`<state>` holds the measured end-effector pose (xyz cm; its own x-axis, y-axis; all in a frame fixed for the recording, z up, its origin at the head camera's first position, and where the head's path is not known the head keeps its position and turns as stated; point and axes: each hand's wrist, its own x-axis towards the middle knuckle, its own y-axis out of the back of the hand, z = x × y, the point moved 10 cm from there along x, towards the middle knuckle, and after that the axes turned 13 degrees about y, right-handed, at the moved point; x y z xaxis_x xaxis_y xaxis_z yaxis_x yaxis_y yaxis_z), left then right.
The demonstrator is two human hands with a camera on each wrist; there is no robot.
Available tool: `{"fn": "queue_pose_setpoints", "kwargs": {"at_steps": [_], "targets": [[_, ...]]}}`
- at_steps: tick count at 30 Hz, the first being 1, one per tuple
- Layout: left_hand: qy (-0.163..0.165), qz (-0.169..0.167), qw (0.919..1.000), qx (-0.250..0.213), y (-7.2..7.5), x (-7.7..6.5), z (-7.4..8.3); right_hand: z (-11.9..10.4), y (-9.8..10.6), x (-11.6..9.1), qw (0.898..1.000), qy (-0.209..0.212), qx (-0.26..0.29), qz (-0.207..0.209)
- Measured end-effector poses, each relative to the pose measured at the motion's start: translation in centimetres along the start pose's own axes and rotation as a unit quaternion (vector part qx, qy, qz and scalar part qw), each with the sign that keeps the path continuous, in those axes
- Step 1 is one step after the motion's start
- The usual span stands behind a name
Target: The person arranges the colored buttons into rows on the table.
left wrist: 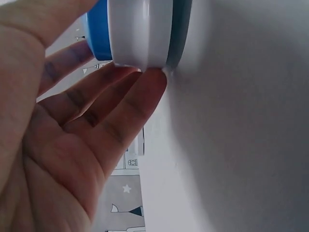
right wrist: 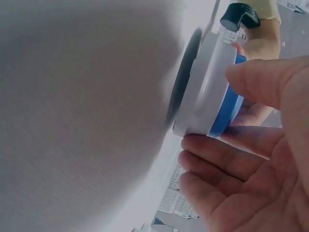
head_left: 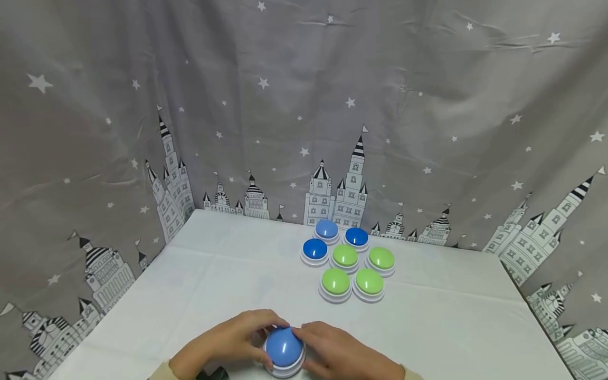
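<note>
A light blue push button (head_left: 284,347) on a white round base is at the front of the table, between both hands. My left hand (head_left: 237,338) grips it from the left, thumb at the near side and fingers round the far side. From the right, my right hand (head_left: 339,351) holds the same button with its thumb and fingers at the rim. In the left wrist view the white base (left wrist: 140,34) rests against the fingertips. The grey underside (right wrist: 184,79) shows in the right wrist view; whether it touches the table I cannot tell.
Farther back on the white table (head_left: 228,264) stands a cluster of buttons: several green ones (head_left: 345,255), two dark blue ones (head_left: 315,248) and another light blue one (head_left: 326,229). A grey curtain (head_left: 285,105) with stars and castles hangs behind and beside the table.
</note>
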<state>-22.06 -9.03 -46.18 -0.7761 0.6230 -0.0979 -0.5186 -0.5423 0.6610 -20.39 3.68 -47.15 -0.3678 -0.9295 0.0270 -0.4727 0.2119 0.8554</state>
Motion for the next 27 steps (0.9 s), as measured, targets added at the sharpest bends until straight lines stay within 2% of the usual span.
{"fn": "queue_pose_setpoints", "kwargs": {"at_steps": [5, 11, 18, 25, 27], "targets": [[-0.031, 0.001, 0.9994, 0.015, -0.5, -0.5, 0.9, -0.8, -0.2, -0.4, 0.999, 0.029, -0.016, 0.002], [-0.056, 0.01, 0.9978, 0.032, -0.7, -0.5, 1.6, -1.1, -0.2, -0.8, 0.999, 0.032, -0.022, -0.004], [-0.042, 0.007, 0.9985, 0.034, -0.4, 0.0, 1.3, -0.8, 0.2, -0.9, 1.0, 0.012, -0.021, -0.011], [-0.004, -0.034, 0.9993, 0.016, -0.6, 0.3, 1.0, -0.9, 0.9, -0.5, 0.998, 0.052, -0.029, -0.011], [0.009, -0.051, 0.9986, 0.009, -0.5, 0.7, 0.7, -0.5, 1.4, -0.6, 0.998, 0.05, -0.022, -0.019]]}}
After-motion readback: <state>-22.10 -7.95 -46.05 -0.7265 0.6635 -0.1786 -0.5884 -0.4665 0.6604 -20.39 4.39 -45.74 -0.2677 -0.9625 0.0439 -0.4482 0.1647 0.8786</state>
